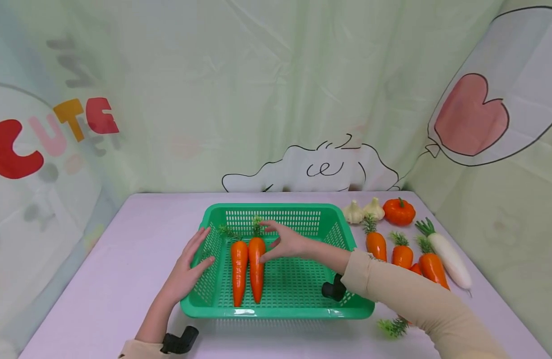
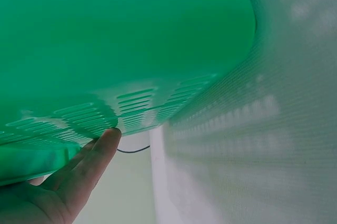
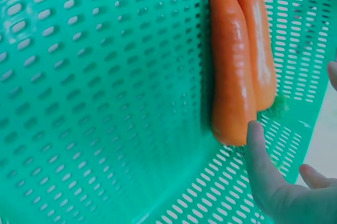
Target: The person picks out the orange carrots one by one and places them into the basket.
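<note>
A green plastic basket (image 1: 293, 284) with slotted walls stands in the middle of the table. Inside it, on the left, two carrots lie side by side: a left carrot (image 1: 239, 274) and a right carrot (image 1: 256, 269), leafy tops toward the back. My right hand (image 1: 286, 242) hovers over the right carrot with fingers spread, thumb beside its body and fingertips by its greens. In the right wrist view the thumb (image 3: 260, 155) is at the carrot's thick end; contact is unclear. My left hand (image 1: 186, 271) lies against the basket's left side, fingers extended; a fingertip meets the slotted wall in the left wrist view.
Right of the basket lie several more carrots (image 1: 402, 256), a white radish (image 1: 451, 259), two garlic bulbs (image 1: 354, 213) and a small orange pumpkin (image 1: 399, 212). My right sleeve (image 1: 406, 294) hides part of that group. A printed curtain (image 1: 190, 99) hangs behind the table.
</note>
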A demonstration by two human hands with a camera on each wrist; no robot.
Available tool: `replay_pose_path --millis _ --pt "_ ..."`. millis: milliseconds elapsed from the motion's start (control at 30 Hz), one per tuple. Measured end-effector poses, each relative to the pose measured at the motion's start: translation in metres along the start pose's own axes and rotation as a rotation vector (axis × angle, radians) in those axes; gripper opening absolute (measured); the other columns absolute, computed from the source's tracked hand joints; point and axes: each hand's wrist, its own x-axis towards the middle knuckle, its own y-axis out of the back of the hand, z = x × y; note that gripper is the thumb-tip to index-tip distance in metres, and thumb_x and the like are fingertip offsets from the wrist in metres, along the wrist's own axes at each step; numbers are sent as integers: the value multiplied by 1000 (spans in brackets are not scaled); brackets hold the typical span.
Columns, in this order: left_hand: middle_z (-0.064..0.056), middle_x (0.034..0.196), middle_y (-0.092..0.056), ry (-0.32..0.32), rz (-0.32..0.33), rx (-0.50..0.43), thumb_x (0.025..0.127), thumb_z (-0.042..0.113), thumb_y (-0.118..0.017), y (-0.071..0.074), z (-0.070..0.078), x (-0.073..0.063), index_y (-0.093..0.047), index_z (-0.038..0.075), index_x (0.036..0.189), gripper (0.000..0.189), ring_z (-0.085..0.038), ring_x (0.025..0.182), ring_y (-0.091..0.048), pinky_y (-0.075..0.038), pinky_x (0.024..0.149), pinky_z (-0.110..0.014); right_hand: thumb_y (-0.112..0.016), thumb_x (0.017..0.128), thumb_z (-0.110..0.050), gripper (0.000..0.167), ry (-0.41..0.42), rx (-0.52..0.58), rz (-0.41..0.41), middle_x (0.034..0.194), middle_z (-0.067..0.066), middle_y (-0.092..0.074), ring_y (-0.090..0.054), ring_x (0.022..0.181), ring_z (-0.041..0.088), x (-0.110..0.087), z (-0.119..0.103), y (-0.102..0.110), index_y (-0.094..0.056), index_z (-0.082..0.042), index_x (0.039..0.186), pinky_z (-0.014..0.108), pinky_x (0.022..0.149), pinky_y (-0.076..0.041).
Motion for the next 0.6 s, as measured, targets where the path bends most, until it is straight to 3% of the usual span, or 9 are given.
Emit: replay_pose_path --millis 600 --pt "-9 151 -15 -11 4 -21 90 14 -56 0 0 0 -28 18 145 61 -37 136 -10 -16 94 -69 -75 76 -21 86 141 -88 -2 140 20 -35 -52 109 33 -57 -6 59 -23 -12 145 40 78 -50"
